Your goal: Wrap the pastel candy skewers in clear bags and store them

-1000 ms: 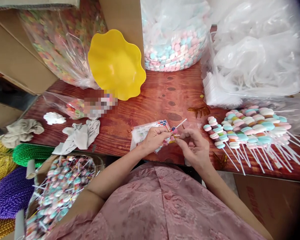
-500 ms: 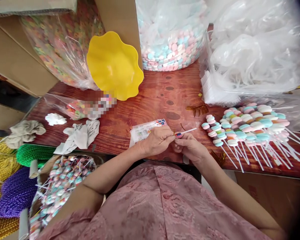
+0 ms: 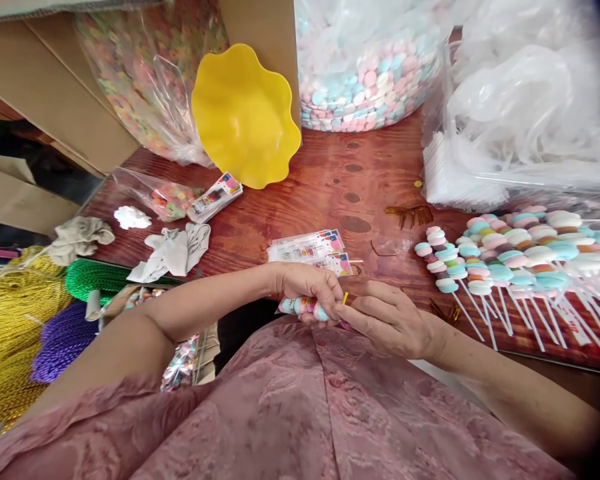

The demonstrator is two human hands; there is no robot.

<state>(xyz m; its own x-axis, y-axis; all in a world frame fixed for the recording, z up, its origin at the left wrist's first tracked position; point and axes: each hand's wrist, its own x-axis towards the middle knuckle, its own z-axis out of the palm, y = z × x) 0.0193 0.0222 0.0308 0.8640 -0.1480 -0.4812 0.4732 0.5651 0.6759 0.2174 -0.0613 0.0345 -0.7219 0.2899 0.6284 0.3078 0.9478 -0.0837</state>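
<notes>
My left hand (image 3: 313, 287) is closed around a candy skewer (image 3: 304, 307) of blue, white and pink pieces, which looks wrapped in clear film. It lies sideways, close to my shirt. A gold twist tie (image 3: 345, 298) sticks up at the skewer's right end, between my hands. My right hand (image 3: 393, 320) has its fingers pinched together at that tie; the fingertips are partly hidden. Printed clear bags (image 3: 297, 247) lie on the table just beyond my left hand. Loose gold twist ties (image 3: 409, 215) lie farther off to the right.
Unwrapped marshmallow skewers (image 3: 525, 250) are piled at right, before a box of white sticks and plastic (image 3: 460, 177). A yellow wavy bowl (image 3: 247, 117) leans near a bag of marshmallows (image 3: 365, 93). Cloths (image 3: 173, 250) lie left; gold cord bundles (image 3: 15, 333) are below.
Both hands have come closer to my body. The skewer's candy end now shows under my left hand, and the gold tie stands up. More of the printed bags is uncovered. The view has shifted.
</notes>
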